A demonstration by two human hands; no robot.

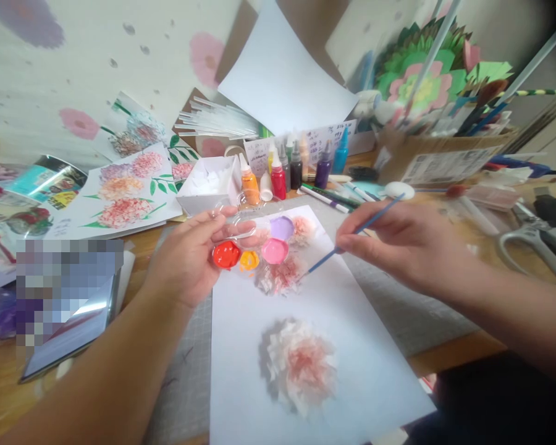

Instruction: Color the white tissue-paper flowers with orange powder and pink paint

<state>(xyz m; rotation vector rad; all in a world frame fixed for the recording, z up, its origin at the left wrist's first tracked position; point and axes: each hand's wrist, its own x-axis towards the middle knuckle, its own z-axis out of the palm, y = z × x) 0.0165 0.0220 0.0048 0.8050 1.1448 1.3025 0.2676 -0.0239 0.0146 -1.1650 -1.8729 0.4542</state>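
Observation:
My left hand (189, 256) grips a clear paint palette (259, 244) with wells of red, orange, pink and purple paint, held above a white sheet of paper (315, 346). My right hand (398, 244) pinches a thin blue paintbrush (352, 238); its tip reaches down to a pinkish tissue flower (280, 275) on the sheet, just below the palette. A bigger white and pink tissue flower (301, 364) lies nearer to me on the same sheet. A third small flower (303, 227) sits beside the purple well.
A row of paint bottles (287, 170) stands behind the palette, beside a white box (208, 182). Flower paintings (125, 191) lie at the left, a phone (69, 327) at the near left, scissors (537, 247) at the right, and a cardboard box of tools and paper flowers (435, 148) at the back right.

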